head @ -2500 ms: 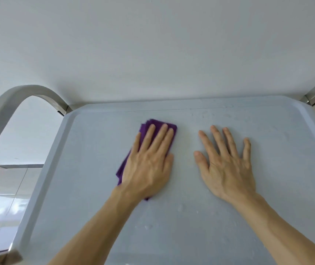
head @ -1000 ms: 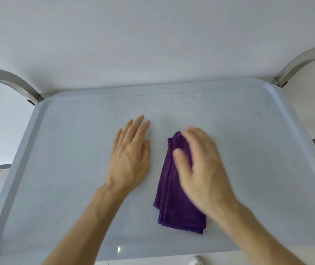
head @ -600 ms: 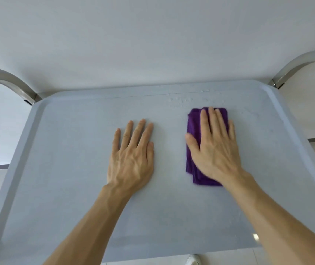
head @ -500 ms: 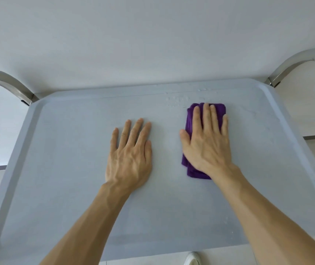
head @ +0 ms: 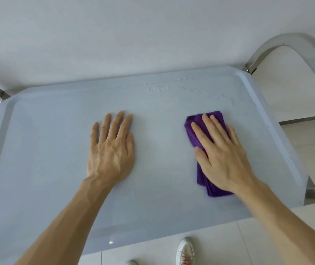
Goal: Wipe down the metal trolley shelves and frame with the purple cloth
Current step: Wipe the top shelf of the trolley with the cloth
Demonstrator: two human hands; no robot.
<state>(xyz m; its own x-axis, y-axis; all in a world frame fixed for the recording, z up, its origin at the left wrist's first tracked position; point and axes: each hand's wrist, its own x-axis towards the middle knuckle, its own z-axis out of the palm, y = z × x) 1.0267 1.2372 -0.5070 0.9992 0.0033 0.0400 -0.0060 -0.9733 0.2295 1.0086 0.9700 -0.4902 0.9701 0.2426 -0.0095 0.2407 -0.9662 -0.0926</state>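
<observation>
The purple cloth point(head: 206, 150) lies folded on the top shelf point(head: 57, 188) of the trolley, toward its right edge, about midway between the far and near edges. My right hand point(head: 223, 159) presses it flat, fingers point(head: 202, 138) straight and together, pinching nothing. Half a second ago that hand and cloth sat nearer the far edge; they have since slid toward the right and back toward me, so I judge the wiping stroke is working across the right half. My left hand point(head: 112, 150) stays flat on the bare shelf near the middle, fingers extended, holding nothing. Water droplets point(head: 158, 90) remain along the far edge, unwiped. The curved metal frame point(head: 286, 44) rises at the far-right corner, untouched. My shoes point(head: 185, 251) show beneath the near edge. Nothing blocks the cloth's path.
</observation>
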